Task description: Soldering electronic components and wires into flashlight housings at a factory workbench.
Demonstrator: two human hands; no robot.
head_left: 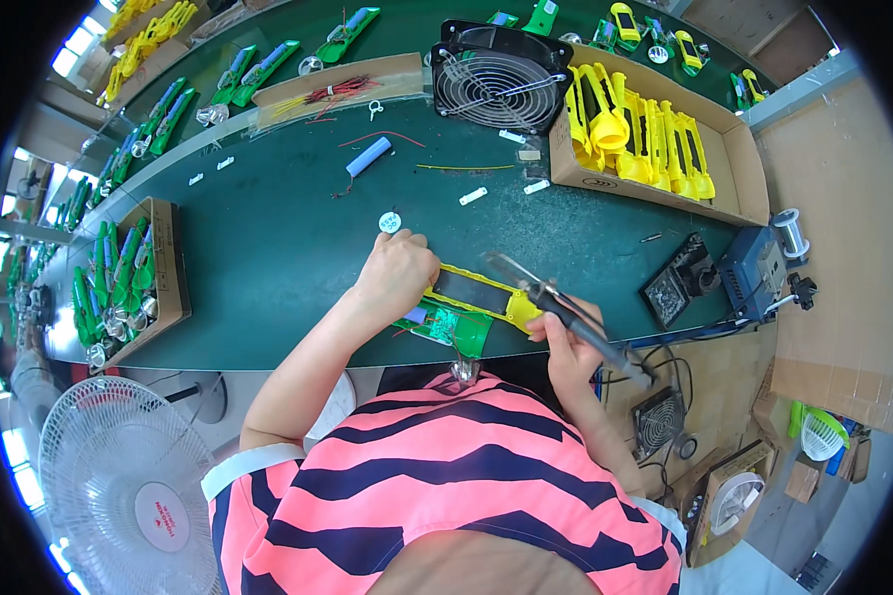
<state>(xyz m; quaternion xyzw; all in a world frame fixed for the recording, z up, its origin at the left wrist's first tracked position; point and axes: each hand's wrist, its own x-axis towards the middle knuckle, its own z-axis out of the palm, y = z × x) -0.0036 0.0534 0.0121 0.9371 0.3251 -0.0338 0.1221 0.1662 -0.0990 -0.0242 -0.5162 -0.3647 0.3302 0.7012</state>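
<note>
My left hand [399,273] is closed at the left end of a yellow plastic housing [524,309] with a dark panel set in it. Just beyond its knuckles is a round white sticker [390,222]. My right hand [571,357] grips a soldering iron [587,332], its metal tip slanting over the housing, while its fingertips touch the housing's right end. Below the housing, near the table edge, lies a green casing [473,335] with a circuit board and thin wires, partly covered. A clear bulb-like piece [464,371] shows at the casing's lower end, against my shirt.
A carton of yellow housings [665,149] stands back right beside a black fan [501,79]. A soldering station [754,273] and black tray [680,283] are at right. Green casings fill a box [174,263] at left. A blue battery [369,157], wires and white pieces lie beyond my hands.
</note>
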